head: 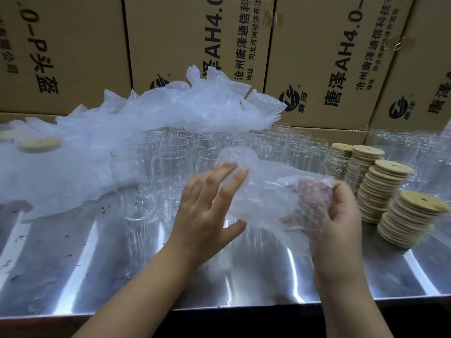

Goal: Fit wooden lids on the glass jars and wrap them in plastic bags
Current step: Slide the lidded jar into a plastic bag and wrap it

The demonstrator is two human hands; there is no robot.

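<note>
Centre of frame: a clear bubble-wrap plastic bag [266, 191], apparently sheathing a glass jar, is held above the reflective metal desk [122, 276]. Its long axis runs from upper left to lower right, between the hands. The left hand [210, 198] presses straight fingers against the bag's side. The right hand [341, 215] curls round its lower-right end. Whether a lid is fitted cannot be told.

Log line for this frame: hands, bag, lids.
phase: bagging | left hand: fingers straight, against bubble bag | right hand: grips bag end | lid stacks: on table, right side
</note>
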